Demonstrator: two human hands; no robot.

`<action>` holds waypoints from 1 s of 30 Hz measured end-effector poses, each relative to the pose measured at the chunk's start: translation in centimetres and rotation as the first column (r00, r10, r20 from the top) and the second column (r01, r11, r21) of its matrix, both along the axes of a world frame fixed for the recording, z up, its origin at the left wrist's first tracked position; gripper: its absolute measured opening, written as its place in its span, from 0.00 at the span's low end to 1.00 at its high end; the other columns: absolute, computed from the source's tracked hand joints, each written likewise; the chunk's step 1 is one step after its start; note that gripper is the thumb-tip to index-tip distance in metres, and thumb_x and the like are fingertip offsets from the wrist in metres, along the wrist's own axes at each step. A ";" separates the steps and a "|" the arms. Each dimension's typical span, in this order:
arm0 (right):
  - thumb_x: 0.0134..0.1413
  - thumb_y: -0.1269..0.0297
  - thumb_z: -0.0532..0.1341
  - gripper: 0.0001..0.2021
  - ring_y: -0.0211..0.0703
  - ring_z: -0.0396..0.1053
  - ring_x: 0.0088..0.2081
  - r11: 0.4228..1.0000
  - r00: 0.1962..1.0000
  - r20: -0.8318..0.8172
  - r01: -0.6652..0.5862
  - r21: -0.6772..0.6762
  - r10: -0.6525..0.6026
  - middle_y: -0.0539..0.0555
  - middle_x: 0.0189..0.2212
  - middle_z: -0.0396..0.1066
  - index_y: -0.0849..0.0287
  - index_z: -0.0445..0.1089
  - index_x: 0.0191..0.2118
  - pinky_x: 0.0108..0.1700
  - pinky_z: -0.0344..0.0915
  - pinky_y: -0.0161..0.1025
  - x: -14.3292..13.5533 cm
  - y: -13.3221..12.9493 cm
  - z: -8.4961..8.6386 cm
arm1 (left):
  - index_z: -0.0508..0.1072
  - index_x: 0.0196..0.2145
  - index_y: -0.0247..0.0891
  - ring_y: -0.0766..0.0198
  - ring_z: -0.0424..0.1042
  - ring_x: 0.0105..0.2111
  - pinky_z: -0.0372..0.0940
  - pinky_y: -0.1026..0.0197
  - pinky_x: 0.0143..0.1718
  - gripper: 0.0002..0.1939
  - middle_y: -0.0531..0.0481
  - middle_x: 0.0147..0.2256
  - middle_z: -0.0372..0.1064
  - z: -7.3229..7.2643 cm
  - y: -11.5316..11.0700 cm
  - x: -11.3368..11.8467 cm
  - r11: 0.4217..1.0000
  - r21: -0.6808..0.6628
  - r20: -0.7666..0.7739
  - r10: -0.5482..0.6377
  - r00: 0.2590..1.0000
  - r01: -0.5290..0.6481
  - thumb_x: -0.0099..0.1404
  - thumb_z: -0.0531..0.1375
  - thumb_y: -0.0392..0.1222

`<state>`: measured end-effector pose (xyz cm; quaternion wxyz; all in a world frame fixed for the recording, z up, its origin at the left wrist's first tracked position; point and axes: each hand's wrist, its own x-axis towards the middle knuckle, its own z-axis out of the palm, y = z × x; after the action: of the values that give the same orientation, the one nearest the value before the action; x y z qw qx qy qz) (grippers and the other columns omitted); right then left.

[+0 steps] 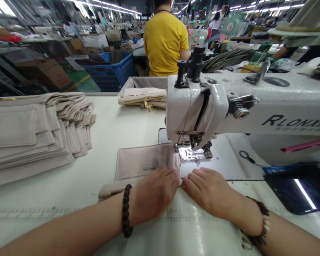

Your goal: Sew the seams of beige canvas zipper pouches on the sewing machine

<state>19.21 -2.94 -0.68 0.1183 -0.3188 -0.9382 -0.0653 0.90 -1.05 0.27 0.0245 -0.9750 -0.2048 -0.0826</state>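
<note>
A pale pink-beige fabric panel (133, 158) with a stitched pocket and a small label lies at the left of the sewing machine's presser foot (193, 153). My left hand (156, 193) has its fingers curled down onto the panel's near right part. Close to the panel's right edge, my right hand (208, 192) is closed, its fingertips pinching at the fabric's corner. The two hands almost meet just in front of the machine head (197, 110). A folded part of the fabric sticks out beneath my left wrist. My fingers hide the gripped edge.
A stack of matching beige fabric pieces (29, 138) lies at the left. Behind the machine sits a bin (141, 82) with pieces and gold hardware. A dark tablet (301, 188) and small thread snips (246, 155) are at the right. A person in a yellow shirt (165, 41) sits ahead.
</note>
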 end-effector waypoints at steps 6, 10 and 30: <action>0.57 0.73 0.48 0.11 0.40 0.51 0.23 0.997 0.996 -0.023 0.082 0.014 -0.082 0.50 0.20 0.58 0.59 0.59 0.25 0.27 0.42 0.39 -0.3 1.0 -0.4 | 0.67 0.37 0.25 0.60 0.68 0.38 0.64 0.60 0.42 0.11 0.40 0.36 0.69 -0.6 1.6 0.0 0.998 0.060 0.005 -0.018 1.000 0.017 0.59 0.48 0.27; 0.57 0.71 0.48 0.12 0.40 0.53 0.24 0.990 0.990 -0.041 0.133 -0.041 -0.135 0.50 0.20 0.61 0.59 0.60 0.24 0.27 0.44 0.39 -0.3 1.7 -0.3 | 0.69 0.37 0.26 0.61 0.68 0.38 0.63 0.62 0.44 0.12 0.42 0.37 0.70 -0.3 2.6 0.3 0.992 0.127 -0.039 -0.014 0.999 0.019 0.59 0.48 0.27; 0.51 0.64 0.58 0.08 0.45 0.62 0.32 0.901 0.899 -0.101 0.414 -0.128 -0.427 0.57 0.30 0.68 0.60 0.69 0.37 0.32 0.53 0.38 0.3 3.2 -0.1 | 0.73 0.32 0.35 0.65 0.71 0.33 0.66 0.66 0.34 0.09 0.51 0.33 0.73 0.8 6.7 -0.3 0.856 -0.467 0.122 0.310 0.943 -0.221 0.60 0.53 0.31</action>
<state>19.52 0.30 -0.80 0.1437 -0.5230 -0.8399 -0.0203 0.61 5.65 1.09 -0.2086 -0.9040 -0.3525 -0.1230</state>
